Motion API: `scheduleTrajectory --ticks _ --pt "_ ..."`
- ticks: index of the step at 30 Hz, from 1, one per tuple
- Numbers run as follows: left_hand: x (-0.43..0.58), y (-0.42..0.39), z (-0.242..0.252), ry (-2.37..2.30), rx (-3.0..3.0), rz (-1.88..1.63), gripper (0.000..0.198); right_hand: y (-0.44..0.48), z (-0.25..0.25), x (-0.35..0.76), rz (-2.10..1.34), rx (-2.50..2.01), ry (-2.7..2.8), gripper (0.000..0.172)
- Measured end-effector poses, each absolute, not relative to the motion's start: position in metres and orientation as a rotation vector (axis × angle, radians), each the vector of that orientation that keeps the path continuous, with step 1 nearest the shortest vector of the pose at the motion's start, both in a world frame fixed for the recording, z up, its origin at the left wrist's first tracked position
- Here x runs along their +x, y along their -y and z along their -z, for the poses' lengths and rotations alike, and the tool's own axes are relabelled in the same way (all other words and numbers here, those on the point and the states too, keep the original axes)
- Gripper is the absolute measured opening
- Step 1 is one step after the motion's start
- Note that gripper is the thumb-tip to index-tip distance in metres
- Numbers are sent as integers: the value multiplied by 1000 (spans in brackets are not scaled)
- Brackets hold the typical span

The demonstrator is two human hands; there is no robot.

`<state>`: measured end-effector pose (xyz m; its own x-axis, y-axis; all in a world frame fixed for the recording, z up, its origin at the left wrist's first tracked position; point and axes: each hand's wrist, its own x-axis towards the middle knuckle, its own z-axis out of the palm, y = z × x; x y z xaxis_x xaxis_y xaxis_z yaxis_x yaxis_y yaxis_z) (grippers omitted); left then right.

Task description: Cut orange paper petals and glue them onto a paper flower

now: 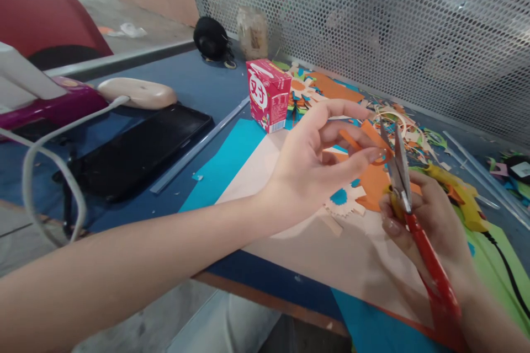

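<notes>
Left hand: pinching small orange paper piece between thumb and fingertips, index finger stretched out above it, raised clear of the surface.
Right hand: closed round the red handle of snips; blades pointing up, tips slightly apart, right at the piece's right edge.
Piece: in the air between both hands, over beige sheet; outline partly hidden by fingers.
Under hands: beige sheet lying on teal sheet; toothed cut-out with teal centre just below the piece.
Progress: judged mid-trim. Blades at the edge, not yet closed. Heap of cut shapes already lying by the perforated screen. Amount left on this piece: cannot tell.
Further out: red carton standing behind the left hand; yellow glue gun just beside the right hand; black tablet well apart to the left.
</notes>
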<state>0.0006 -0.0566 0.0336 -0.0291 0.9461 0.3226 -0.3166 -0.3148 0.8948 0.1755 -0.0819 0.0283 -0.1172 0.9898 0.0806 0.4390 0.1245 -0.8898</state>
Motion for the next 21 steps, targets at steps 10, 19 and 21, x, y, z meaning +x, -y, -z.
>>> scheduleTrajectory --ticks 10,19,21 --pt "3 55 -30 -720 1182 -1681 34 82 -25 176 -965 -1333 1673 50" --pt "3 56 -30 -697 1165 -1685 35 84 -28 175 -990 -1346 1683 49" --pt "3 56 -29 -704 1162 -1672 34 84 -28 174 -972 -1353 1693 48"
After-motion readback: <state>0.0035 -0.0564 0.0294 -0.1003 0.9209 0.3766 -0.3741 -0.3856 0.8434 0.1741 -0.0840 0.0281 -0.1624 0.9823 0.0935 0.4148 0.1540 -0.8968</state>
